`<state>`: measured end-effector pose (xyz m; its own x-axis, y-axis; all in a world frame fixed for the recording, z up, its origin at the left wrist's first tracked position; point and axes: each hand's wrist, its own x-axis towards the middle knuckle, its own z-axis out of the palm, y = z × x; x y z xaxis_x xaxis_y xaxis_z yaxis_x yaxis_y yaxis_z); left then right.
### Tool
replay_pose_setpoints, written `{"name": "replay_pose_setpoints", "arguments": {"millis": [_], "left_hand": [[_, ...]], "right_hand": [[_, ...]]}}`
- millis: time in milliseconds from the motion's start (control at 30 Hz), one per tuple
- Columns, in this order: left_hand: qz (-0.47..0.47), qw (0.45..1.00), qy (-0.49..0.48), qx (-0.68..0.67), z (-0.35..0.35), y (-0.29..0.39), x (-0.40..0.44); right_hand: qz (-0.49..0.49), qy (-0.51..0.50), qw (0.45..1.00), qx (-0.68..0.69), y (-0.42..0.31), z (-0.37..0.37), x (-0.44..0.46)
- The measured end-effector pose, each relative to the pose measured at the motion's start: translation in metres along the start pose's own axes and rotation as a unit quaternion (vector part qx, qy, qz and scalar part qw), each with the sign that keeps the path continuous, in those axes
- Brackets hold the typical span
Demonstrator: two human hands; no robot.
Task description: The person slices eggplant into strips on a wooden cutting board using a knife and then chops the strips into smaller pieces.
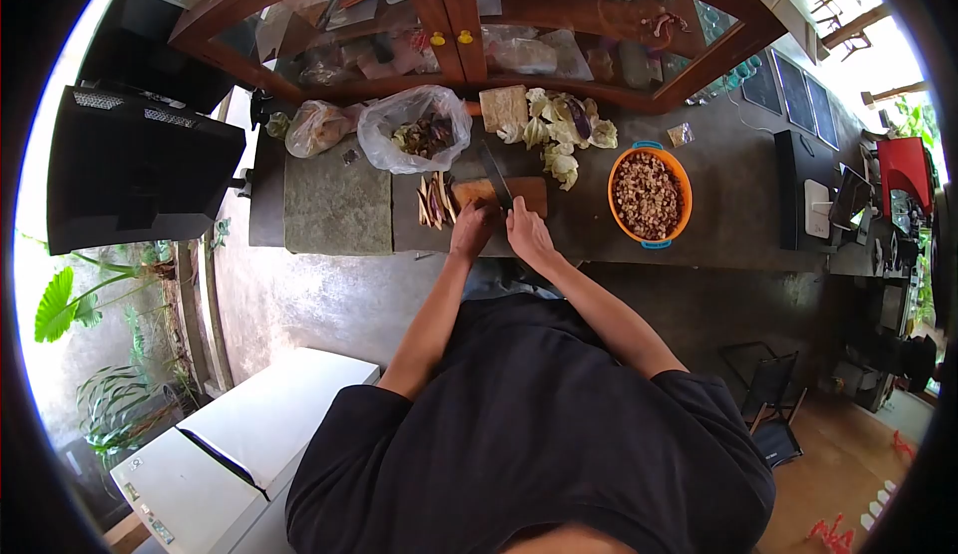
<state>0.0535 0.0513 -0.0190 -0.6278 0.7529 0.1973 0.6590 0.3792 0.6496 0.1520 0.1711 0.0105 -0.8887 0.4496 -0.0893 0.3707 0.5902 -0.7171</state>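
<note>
At the cutting board (534,191), right hand (529,233) closed on knife (495,172), left hand (471,235) grip indeterminable; diced pieces (649,195) largely fill orange basket (613,205), strips (435,202) beside board undiced.

- Daylight, prob. mixed w/ shade; overall exp. med. around cutting board (531,192).
- Blown-out whites far upper R of board, w/ detail lost; also far L, behind big leaf (56,304).
- Strong glare patch on floor (329,299), lower L of board; floor lower R of board much dimmer.
- White cabinet (289,414), lower L of board, v. bright but edges readable.
- Faint reflections on glass doors (339,25) above board.
- Black shirt (529,424) below board: folds barely show.
- Fisheye: straight lines bow, black corners, blue-purple fringe at rim.
- Board area fairly sharp, fine detail soft; no obvious motion blur.
</note>
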Motion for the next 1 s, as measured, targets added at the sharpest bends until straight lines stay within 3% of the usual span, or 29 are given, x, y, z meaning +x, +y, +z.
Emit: {"name": "replay_pose_setpoints", "arguments": {"millis": [100,400,833,1000], "left_hand": [[0.025,0.999,0.011,0.021,0.001,-0.003,-0.001],[-0.045,0.999,-0.003,0.010,-0.001,-0.006,-0.004],[0.034,0.997,-0.009,0.066,0.010,-0.025,-0.008],[0.031,0.995,-0.008,0.097,0.012,-0.016,-0.002]], "right_hand": [[-0.003,0.000,1.000,0.004,-0.005,0.002,-0.001],[-0.015,0.005,1.000,-0.004,0.001,0.009,0.001],[-0.032,0.026,0.999,0.016,0.001,0.010,-0.002],[0.011,0.048,0.999,-0.003,0.008,0.005,-0.001]]}}
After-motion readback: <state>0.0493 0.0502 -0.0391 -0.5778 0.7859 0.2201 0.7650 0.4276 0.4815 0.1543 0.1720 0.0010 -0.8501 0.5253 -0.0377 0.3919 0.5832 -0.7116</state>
